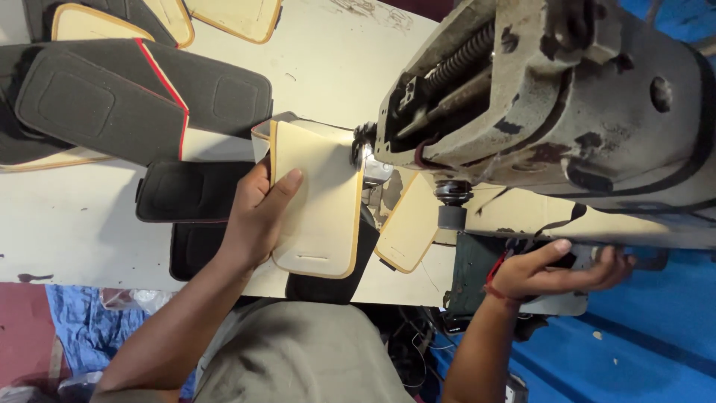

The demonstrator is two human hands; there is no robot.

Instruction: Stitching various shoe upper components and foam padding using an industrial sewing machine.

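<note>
Left hand [257, 213] clamped on a cream padded panel [317, 198] at the worn sewing machine [552, 112], right hand [556, 270] gripped the machine's underside, scuffed white surface [67, 216] beyond the left hand held dark pads [134, 101], blue floor [641, 336] beneath the right hand.

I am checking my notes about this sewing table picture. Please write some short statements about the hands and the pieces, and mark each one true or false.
1. The left hand holds a cream padded piece with a tan edge. True.
2. The cream piece lies far from the sewing machine. False: its edge reaches the needle area of the machine.
3. The right hand is under the machine, at the table's edge. True.
4. The right hand holds scissors. False: no scissors show; its fingers rest against a part below the machine.
5. Dark padded pieces lie on the white table. True.
</note>
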